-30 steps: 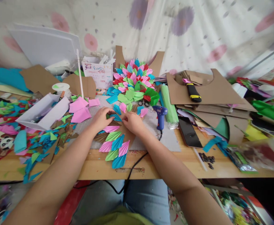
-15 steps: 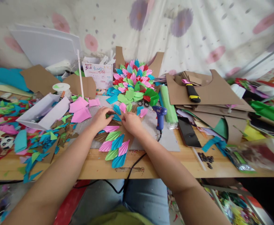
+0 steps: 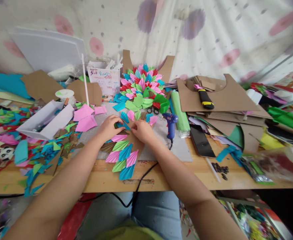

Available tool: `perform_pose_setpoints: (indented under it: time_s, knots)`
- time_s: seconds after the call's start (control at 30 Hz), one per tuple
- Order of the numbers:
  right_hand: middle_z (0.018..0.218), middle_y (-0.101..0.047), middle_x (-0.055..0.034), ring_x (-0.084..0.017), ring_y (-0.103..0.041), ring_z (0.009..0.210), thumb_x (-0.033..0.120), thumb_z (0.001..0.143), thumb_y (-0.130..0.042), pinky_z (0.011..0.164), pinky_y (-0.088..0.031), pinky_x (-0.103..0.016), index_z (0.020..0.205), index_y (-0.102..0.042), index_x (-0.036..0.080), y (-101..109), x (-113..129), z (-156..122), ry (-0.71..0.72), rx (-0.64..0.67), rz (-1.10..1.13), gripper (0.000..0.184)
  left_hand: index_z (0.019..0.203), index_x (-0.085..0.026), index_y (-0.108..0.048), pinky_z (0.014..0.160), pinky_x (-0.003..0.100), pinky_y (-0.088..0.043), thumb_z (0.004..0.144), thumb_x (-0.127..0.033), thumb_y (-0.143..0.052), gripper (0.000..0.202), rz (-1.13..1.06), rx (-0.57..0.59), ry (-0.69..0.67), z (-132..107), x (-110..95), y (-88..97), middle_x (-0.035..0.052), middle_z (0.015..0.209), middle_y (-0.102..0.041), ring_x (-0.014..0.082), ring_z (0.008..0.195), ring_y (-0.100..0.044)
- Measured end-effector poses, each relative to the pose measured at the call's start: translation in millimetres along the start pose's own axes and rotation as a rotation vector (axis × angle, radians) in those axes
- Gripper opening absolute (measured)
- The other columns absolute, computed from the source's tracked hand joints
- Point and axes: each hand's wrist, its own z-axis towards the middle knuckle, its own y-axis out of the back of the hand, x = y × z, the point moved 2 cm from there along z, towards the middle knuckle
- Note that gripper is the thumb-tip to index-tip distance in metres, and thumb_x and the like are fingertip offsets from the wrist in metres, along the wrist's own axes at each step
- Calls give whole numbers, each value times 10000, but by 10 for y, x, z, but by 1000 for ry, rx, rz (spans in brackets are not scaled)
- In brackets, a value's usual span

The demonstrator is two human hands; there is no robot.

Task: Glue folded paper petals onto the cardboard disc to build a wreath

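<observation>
Parting the thumb and forefinger of the left hand (image 3: 108, 128) only slightly, touching a blue pleated petal (image 3: 126, 127) between their tips, and bunching the fingers (image 3: 134, 125) of the right hand (image 3: 143, 131) nearly together at the petal's inner end, pinching or merely pressing, impossible to tell. Holding both bare forearms (image 3: 73, 168) slanted forward and inward, backs of the hands upward, close together but apart. Working over a cardboard piece (image 3: 136, 146) lying on the grey mat (image 3: 180, 151) of the worktop (image 3: 103, 175), edged with pink, green and blue petals, near a blue glue gun (image 3: 171, 126) on the right.
</observation>
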Motion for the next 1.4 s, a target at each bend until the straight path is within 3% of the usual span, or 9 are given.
perform_pose_setpoints:
  time_s: [0.2,0.37,0.5,0.63,0.77,0.9,1.13,1.27,1.4]
  knots:
    - [891,-677,-81,-180,-597,852,162,793,-527,713,-397,-245,833,-667,158,-22,5,5,-3,-7,-22,146,784,-186,-616,899,372,-442,689,-272,-678,143,-4,23,2,2,22,-26,37,907,-624,196,932,-566]
    - [870,-673,-63,-163,-592,819,165,781,-544,682,-389,-231,802,-655,162,6,-44,18,-9,-16,31,113,793,-184,-616,871,353,-450,744,-307,-623,132,-14,-34,9,2,14,29,40,889,-621,188,907,-566]
    - [907,-675,-62,-164,-598,830,202,804,-539,674,-392,-232,830,-637,168,148,-162,7,-84,-32,29,107,799,-188,-623,812,331,-472,777,-326,-557,155,6,-121,121,10,85,158,48,873,-621,189,885,-564]
    - [942,-686,-107,-222,-626,876,256,852,-483,703,-411,-281,958,-622,158,305,-312,-65,-235,73,-125,201,837,-171,-622,831,345,-474,763,-390,-541,244,-7,-189,248,18,218,250,75,899,-634,202,889,-581]
    - [996,-675,-172,-274,-633,934,283,888,-411,742,-428,-327,1036,-604,114,365,-401,-130,-295,182,-229,296,876,-168,-606,809,336,-491,771,-522,-485,388,-146,-121,363,25,283,243,86,926,-666,206,864,-616]
    - [934,-689,-158,-252,-645,890,321,887,-404,734,-442,-321,1032,-608,123,338,-400,-124,-293,256,-130,320,848,-172,-595,795,325,-495,747,-633,-453,492,-235,-79,408,28,251,236,73,889,-682,212,855,-628]
    - [799,-698,-116,-219,-647,815,360,879,-421,703,-436,-286,935,-635,136,308,-365,-84,-295,282,-77,314,937,-173,-602,586,274,-489,748,-506,-507,394,-212,-12,513,12,210,267,74,975,-671,164,660,-619]
    - [772,-694,-96,-207,-639,785,394,870,-440,660,-424,-268,865,-640,153,294,-386,-79,-278,302,-59,313,937,-168,-610,566,270,-465,768,-486,-477,384,-131,17,503,1,225,287,67,960,-674,140,576,-576]
    - [814,-687,-69,-190,-626,771,414,862,-463,638,-406,-255,869,-625,183,266,-411,-72,-303,232,-69,282,917,-181,-623,630,272,-463,778,-481,-477,362,-25,-54,493,-6,258,288,61,932,-680,165,686,-586]
